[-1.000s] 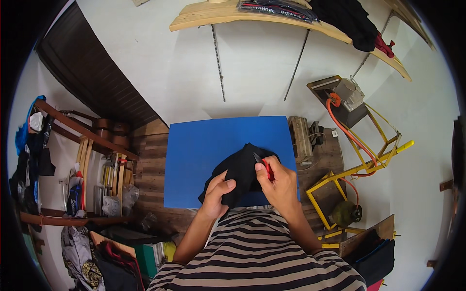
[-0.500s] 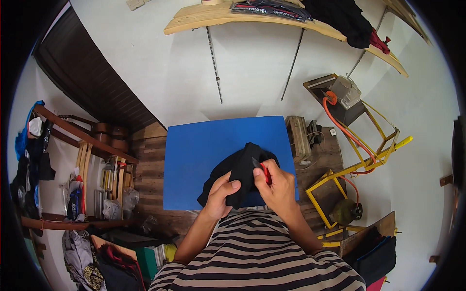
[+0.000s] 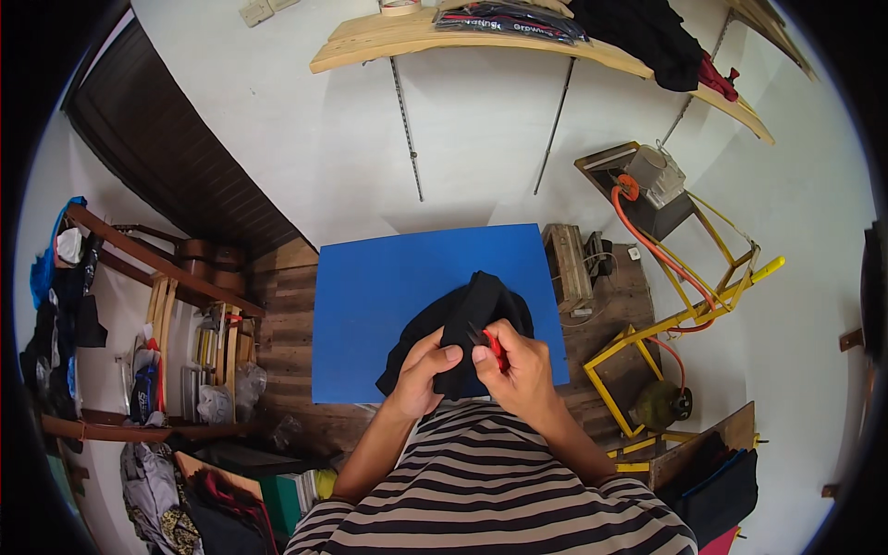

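Observation:
A piece of black fabric [image 3: 421,331], apparently a garment, lies bunched on the near part of the blue tabletop [image 3: 370,273], with a folded strip standing up from it. My left hand [image 3: 418,381] is closed on the left edge of this strip, thumb on top. In my right hand [image 3: 520,372] is a pair of small red-handled snips [image 3: 496,350], its dark pointed blades angled up and left over the strip. The right thumb comes close to the left thumb. Whether the blades touch the cloth is hard to see against the black.
A wooden crate [image 3: 566,268] stands by the table's right side. Farther right are a yellow metal frame [image 3: 638,335] and an orange hose [image 3: 652,242]. Shelving with books and bags [image 3: 222,342] is at left. Above the table, a wall shelf [image 3: 370,44] carries folded clothes.
My right hand has moved slightly down and left with the snips, bringing its thumb nearer the left one. My left hand keeps its hold on the fabric.

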